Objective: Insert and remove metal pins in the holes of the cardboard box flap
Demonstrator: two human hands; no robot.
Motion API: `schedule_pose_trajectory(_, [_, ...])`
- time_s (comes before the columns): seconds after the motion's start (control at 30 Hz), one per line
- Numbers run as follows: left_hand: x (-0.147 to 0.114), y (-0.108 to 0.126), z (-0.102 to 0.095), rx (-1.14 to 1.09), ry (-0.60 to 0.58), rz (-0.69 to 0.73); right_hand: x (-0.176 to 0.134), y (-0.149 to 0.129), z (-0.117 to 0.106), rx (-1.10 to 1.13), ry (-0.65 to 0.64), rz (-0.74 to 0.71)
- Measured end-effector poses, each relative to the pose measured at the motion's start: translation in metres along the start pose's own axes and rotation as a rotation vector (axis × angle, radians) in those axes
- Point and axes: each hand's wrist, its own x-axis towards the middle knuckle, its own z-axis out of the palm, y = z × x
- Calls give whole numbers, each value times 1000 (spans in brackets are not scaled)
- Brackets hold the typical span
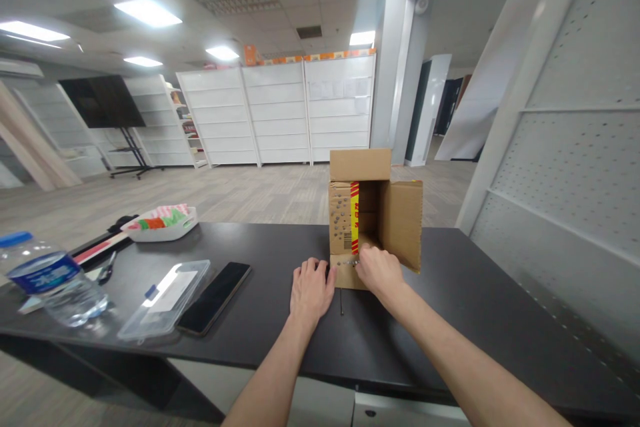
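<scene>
A cardboard box (405, 223) stands on the dark table with its opening toward me and its top, right and bottom flaps spread. Its left flap, dotted with small dark spots, carries a yellow and red tape strip (355, 217). My right hand (380, 272) is closed in a pinch at the bottom flap (345, 277); whatever its fingertips hold is hidden. Small shiny bits lie along that flap's fold, too small to name. Flat on the table just left of the box rests my left hand (313, 287), fingers stretched out. A thin metal rod (342, 303) lies between my hands.
On the dark table (480, 307), a black phone (215, 297) and a clear plastic case (167, 297) lie to the left. Beyond them are a water bottle (55, 280) and a white basket (163, 230) with colourful packets. A perforated metal panel (575, 167) rises along the right side.
</scene>
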Motion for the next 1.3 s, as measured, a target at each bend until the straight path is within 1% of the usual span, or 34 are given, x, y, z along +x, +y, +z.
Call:
schedule_pose_trajectory(0.27, [0, -1, 1, 10, 19, 10, 0, -2, 1, 20, 18, -45])
schedule_pose_trajectory(0.47, [0, 1, -1, 5, 0, 2, -1, 0, 6, 30, 63, -86])
schedule_pose_trajectory(0.6, [0, 1, -1, 0, -6, -6, -1, 2, 10, 43, 125, -130])
schedule_pose_trajectory(0.77, [0, 2, -2, -9, -12, -13, -2, 2, 2, 18, 149, -122])
schedule_pose_trajectory(0.83, [0, 1, -2, -7, -10, -15, -6, 2, -3, 11, 175, -127])
schedule_pose_trajectory(0.93, [-1, 1, -1, -4, 3, -9, -18, 3, -4, 66, 273, -163])
schedule_pose_trajectory(1.0, [-1, 1, -1, -8, 13, -6, -30, 5, 2, 152, 343, -198])
schedule_pose_trajectory(1.1, [-2, 1, -1, -11, 18, -7, -50, 6, 20, 312, 422, -338])
schedule_pose_trajectory(1.17, [-2, 1, -1, -10, 14, -9, -62, 6, 34, 379, 425, -389])
schedule_pose_trajectory(1.3, [-1, 1, -2, -14, 1, -16, -78, 4, 57, 425, 439, -431])
